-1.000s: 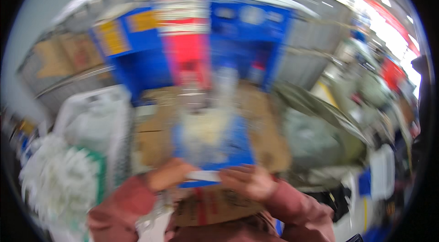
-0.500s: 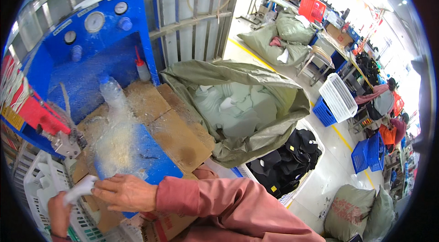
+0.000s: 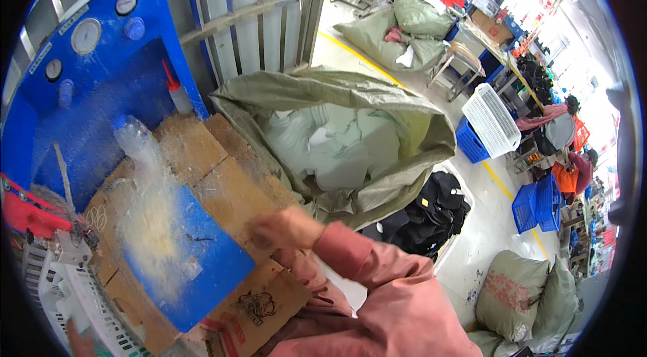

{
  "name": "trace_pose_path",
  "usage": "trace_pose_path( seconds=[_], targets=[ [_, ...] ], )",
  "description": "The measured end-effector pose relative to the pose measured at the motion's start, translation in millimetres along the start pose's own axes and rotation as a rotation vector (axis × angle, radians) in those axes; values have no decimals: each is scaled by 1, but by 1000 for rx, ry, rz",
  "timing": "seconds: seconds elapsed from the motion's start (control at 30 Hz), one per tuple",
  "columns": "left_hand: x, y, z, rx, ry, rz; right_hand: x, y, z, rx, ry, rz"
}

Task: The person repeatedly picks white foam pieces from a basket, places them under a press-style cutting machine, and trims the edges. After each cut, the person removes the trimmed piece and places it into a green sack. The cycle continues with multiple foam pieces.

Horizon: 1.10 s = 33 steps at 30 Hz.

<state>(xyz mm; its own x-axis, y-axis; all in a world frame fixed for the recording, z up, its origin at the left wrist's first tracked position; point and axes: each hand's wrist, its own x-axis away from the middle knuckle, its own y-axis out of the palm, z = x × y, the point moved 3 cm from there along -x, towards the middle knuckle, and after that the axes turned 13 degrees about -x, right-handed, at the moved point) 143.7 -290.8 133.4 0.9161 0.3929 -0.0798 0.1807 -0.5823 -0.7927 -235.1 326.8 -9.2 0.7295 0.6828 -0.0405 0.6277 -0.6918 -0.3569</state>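
My right hand (image 3: 286, 227) is raised over the right edge of the cardboard-covered work surface (image 3: 229, 188). It is smeared by motion, so I cannot tell what its fingers hold, if anything. Only a sliver of my left hand (image 3: 81, 340) shows at the lower left, beside a white plastic basket (image 3: 101, 320); its fingers are hidden. A blue sheet (image 3: 216, 256), dusted with pale powder, lies on the cardboard between my hands. Beyond my right hand an olive woven sack (image 3: 330, 84) gapes, holding pale flat pieces (image 3: 347, 155).
A blue machine housing (image 3: 94, 97) with gauges stands behind the cardboard, holding a clear bottle (image 3: 135, 138) and a red-tipped bottle (image 3: 178, 94). A red machine arm (image 3: 34, 209) juts in at left. Black pieces (image 3: 431, 215) fill a white crate right of the sack.
My right hand has left the white piece both hands were at and swung right, toward the sack. My left hand has dropped almost out of view. The whole view has shifted left and up.
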Motion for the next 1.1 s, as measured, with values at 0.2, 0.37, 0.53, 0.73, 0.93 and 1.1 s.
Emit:
trace_pose_path(
  seconds=[0.2,0.37,0.53,0.73,0.93,1.1],
  targets=[
    [-16,-114,209,751,219,-369,-2,-107,62,142,204,220],
    [-27,-168,291,815,383,-505,-10,-162,136,28,284,358],
    [-42,-200,342,1009,438,-678,-22,-225,219,-430,608,359],
    [-74,-224,391,1021,526,-659,-19,-347,232,-142,462,299],
    [-87,-228,430,1020,703,-577,5,-441,207,-13,473,386],
    [-95,-233,448,1047,745,-560,20,-473,196,42,512,407]
  ],
)
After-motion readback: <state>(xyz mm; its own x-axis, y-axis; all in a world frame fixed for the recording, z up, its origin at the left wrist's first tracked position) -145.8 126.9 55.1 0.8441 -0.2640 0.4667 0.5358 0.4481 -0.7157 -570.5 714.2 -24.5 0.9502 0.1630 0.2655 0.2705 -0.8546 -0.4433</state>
